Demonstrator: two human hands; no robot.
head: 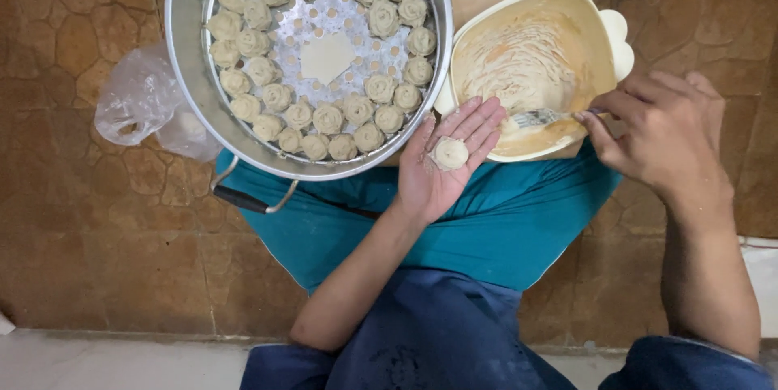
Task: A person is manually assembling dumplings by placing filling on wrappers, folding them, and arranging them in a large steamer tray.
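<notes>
Brown stone floor (89,236) underneath, teal cloth (502,228) spreading over it. Left hand (446,163) lying open, palm up, cradling a small dough round (450,152) flat for filling. Right hand (656,135) pinching shut on a spoon (539,118) inside the cream bowl (604,25), right of centre. Steamer tray (186,33) upper left nearly ringed with dumplings (328,118), middle staying bare. Plastic bag (142,98) crowding its left rim.

shiny metal steamer (188,49), glossy cream bowl (604,33), seemingly plastic, rough stone floor (89,220).
</notes>
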